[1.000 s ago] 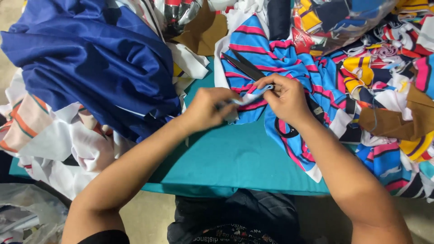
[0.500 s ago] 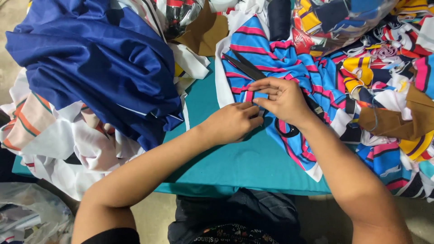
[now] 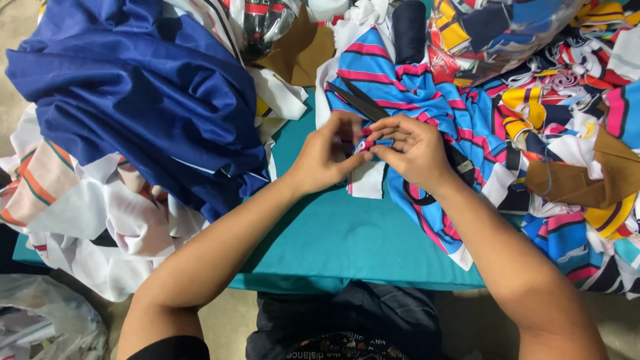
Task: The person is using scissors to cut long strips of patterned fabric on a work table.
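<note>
Both hands, left hand (image 3: 327, 157) and right hand (image 3: 410, 147), have fingers pinched on a small striped fabric piece (image 3: 366, 143), looks mid-fold, while the pile of scraps (image 3: 567, 133) beyond the fingers looks untouched.

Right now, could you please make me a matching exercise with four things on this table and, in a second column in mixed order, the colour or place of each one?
Things:
1. large cloth heap
2. table cover
3. scissors
4. small fabric piece

Colour or place:
A. teal, bare in front of the person
B. pinched between the left hand and the right hand
C. dark blue, on the left side
D. black, lying on the striped cloth beyond the hands

Pairs: 1-C, 2-A, 3-D, 4-B
</note>
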